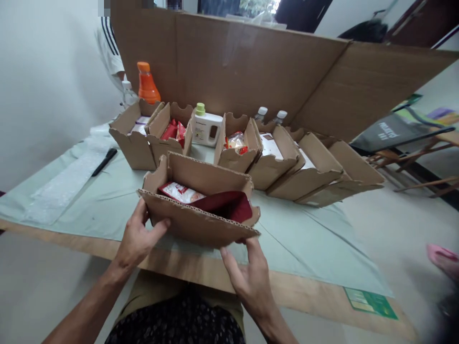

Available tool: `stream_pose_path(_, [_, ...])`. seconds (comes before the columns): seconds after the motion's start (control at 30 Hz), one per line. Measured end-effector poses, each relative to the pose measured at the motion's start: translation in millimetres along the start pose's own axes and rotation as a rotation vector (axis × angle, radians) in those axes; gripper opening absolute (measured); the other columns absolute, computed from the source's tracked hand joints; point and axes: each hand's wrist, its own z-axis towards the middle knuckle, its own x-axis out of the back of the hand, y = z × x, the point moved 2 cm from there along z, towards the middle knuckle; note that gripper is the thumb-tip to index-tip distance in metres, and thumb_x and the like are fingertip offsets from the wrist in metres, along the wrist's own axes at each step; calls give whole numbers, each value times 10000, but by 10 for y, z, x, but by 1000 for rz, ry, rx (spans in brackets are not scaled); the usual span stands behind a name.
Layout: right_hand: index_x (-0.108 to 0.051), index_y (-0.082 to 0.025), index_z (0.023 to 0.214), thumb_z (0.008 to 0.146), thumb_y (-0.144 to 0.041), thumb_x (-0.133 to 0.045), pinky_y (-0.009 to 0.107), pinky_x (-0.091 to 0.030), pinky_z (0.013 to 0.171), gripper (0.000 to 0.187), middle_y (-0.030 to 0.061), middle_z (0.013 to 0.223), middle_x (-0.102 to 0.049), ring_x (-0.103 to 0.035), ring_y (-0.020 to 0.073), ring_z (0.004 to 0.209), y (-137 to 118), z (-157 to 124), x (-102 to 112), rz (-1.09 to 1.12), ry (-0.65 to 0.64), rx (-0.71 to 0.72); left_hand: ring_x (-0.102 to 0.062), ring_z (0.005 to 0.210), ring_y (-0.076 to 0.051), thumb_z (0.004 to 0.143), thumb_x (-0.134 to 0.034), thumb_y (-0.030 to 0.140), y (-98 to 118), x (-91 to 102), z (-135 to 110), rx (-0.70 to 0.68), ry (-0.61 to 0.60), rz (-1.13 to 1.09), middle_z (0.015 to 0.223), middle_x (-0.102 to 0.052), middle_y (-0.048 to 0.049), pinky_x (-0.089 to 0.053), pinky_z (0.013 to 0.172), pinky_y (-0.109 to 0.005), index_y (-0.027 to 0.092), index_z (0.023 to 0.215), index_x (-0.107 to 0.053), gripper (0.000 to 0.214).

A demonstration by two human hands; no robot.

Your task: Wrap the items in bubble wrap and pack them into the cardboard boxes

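A small open cardboard box [193, 222] is lifted just above the near table edge. Inside it lie a white-and-red packet [179, 192] and a dark red pouch [229, 205]. My left hand [138, 236] grips the box's near-left corner, thumb on the front wall. My right hand [249, 272] holds the box from below at its near-right side, fingers curled up to the front wall.
A row of similar cardboard boxes [276, 160] with packets stands behind on the pale green table cloth [107, 200]. A white detergent jug [206, 126], an orange bottle [147, 86] and a black knife [103, 161] are there. A large cardboard sheet [251, 71] stands at the back. A person in a striped sleeve [109, 45] is behind it.
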Motion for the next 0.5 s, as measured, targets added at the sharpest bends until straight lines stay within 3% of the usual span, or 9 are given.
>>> stream_pose_path(0.13, [-566, -239, 1294, 931, -276, -619, 454, -585, 890, 369, 98, 1224, -656, -650, 251, 1042, 151, 359, -196, 95, 100, 13, -630, 1220, -300, 735, -761, 347, 138, -118, 594, -114, -12, -60, 1332, -648, -111, -505, 1074, -430, 180, 1409, -500, 742])
stream_pose_path(0.27, [-488, -253, 1425, 943, -285, -619, 445, -594, 869, 501, 119, 1340, -615, -663, 242, 1043, 341, 195, -221, 110, 73, -43, -576, 1305, -329, 717, -722, 318, 145, -397, 968, -187, -124, -96, 1389, -620, -142, -419, 1168, -498, 151, 1418, -497, 755])
stream_pose_path(0.33, [-451, -274, 1483, 956, -286, -608, 447, -593, 883, 550, 128, 1414, -588, -652, 261, 1135, 445, 36, -196, 102, 28, -65, -557, 1337, -334, 740, -708, 314, 55, -454, 952, -184, -112, -65, 1429, -597, -148, -396, 1186, -524, 162, 1446, -482, 757])
stream_pose_path(0.4, [-458, -285, 1494, 963, -301, -609, 461, -580, 925, 553, 126, 1443, -585, -621, 281, 1232, 573, -17, -148, 99, 23, -105, -527, 1377, -340, 786, -700, 320, -70, -461, 781, -148, -27, -5, 1495, -545, -156, -394, 1182, -556, 195, 1505, -428, 779])
stream_pose_path(0.5, [-464, -273, 1499, 942, -401, -649, 458, -573, 939, 601, 136, 1476, -572, -600, 298, 1280, 816, 222, -84, 185, 59, -205, -462, 1438, -355, 858, -686, 343, -234, -514, 344, -73, 77, 53, 1603, -415, -162, -427, 1147, -589, 265, 1579, -321, 812])
